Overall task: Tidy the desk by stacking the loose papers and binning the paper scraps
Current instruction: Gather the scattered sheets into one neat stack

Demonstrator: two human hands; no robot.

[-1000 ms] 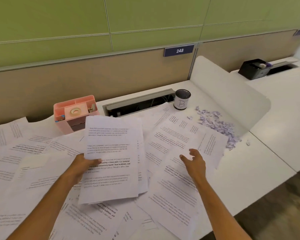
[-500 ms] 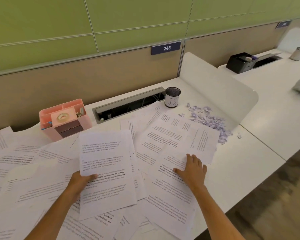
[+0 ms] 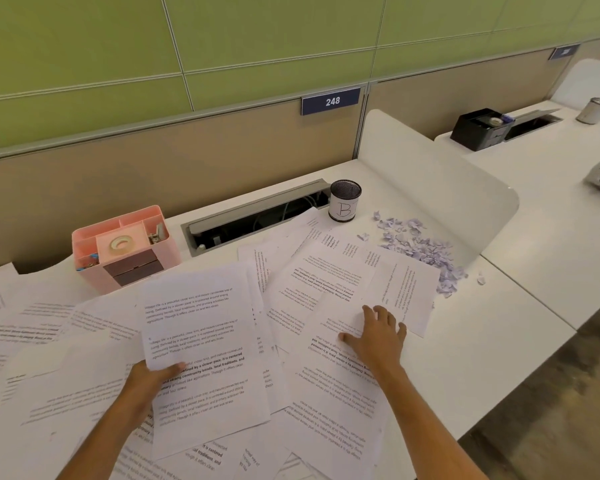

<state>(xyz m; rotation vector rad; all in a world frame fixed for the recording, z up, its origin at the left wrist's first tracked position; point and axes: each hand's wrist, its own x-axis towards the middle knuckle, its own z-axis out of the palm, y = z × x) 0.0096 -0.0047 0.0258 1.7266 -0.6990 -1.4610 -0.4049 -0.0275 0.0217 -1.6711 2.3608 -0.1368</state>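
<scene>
Early in the task, by the look of the bench. Left hand at about 7 o'clock, fingers pinched on the lower left edge of a small gathered stack, thumb on top, the sheets lifted slightly and roughly aligned. Only a few sheets in that stack, as far as can be told. Right hand at about 4 o'clock, fingers spread open and pressed flat on a loose sheet, gripping nothing; probably about to slide or lift that sheet toward the stack.

Most loose papers left unstacked: a wide overlapping spread from 9 o'clock across to 3 o'clock, lying at mixed angles, some upside down to the wearer, more tucked beneath the held stack and running off the near edge at 6 o'clock.

Paper scraps untouched: a pale lilac heap at about 2 o'clock, against the white divider, touching the corner of the rightmost sheets, a few stray bits just beside it. Small black cup marked B at 1 o'clock, near the scraps; possibly the bin, though hard to say. Pink organiser at 11 o'clock, apart from all this.

Still to do, on this judgement: nearly all the gathering and squaring, then the whole of the scrap clearing.
</scene>
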